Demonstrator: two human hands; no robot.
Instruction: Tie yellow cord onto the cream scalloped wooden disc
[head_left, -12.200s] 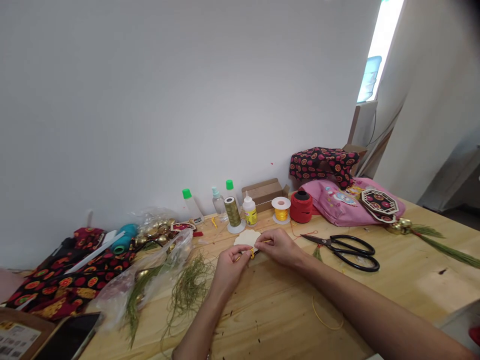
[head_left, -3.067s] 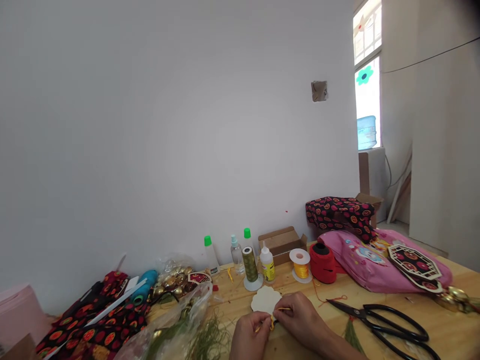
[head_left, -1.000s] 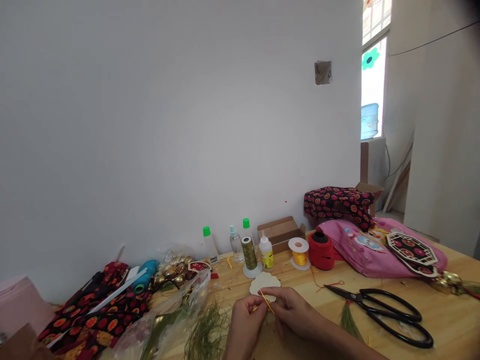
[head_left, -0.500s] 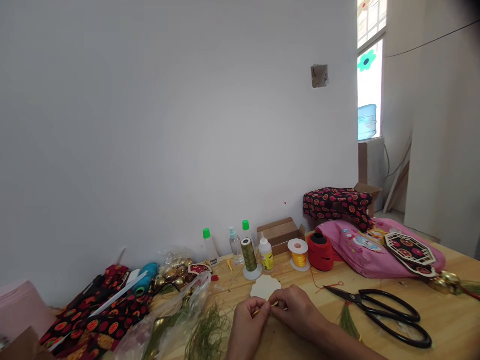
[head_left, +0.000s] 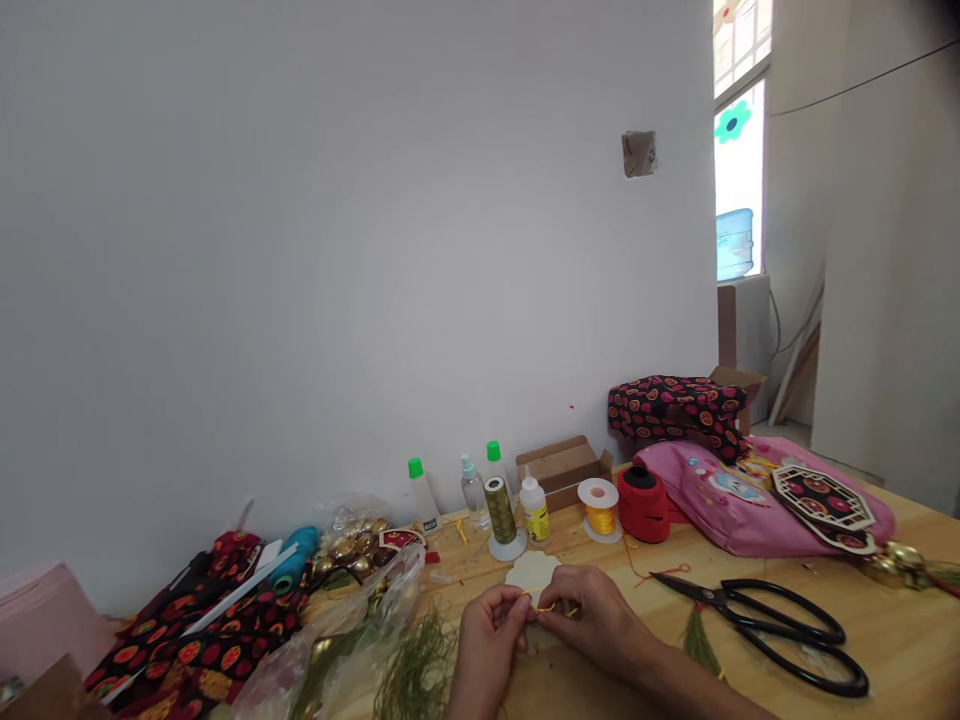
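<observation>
My left hand (head_left: 491, 637) and my right hand (head_left: 596, 618) meet low in the middle of the view, just above the table. Thumb and fingers of each are pinched on a thin yellow cord (head_left: 546, 608), and a short stretch of it shows between them. Most of the cord is hidden by the fingers. Just beyond the fingertips lies a cream scalloped card (head_left: 531, 571), partly covered by my hands. To the left is a loose bunch of green thread (head_left: 417, 665). Large black-handled scissors (head_left: 780, 625) lie to the right, beside a small green tassel (head_left: 700, 642).
Behind stand an olive thread cone (head_left: 499, 512), a glue bottle (head_left: 535, 512), a yellow cord spool (head_left: 600, 512) and a red thread cone (head_left: 643, 505). A pink bag (head_left: 697, 500) sits at right. Patterned fabric (head_left: 202, 640), a plastic bag (head_left: 352, 620) and gold bells (head_left: 360, 548) crowd the left.
My hands have drawn slightly apart at the fingertips, and more of the yellow cord shows between them. The view has shifted very slightly; the table items stay put.
</observation>
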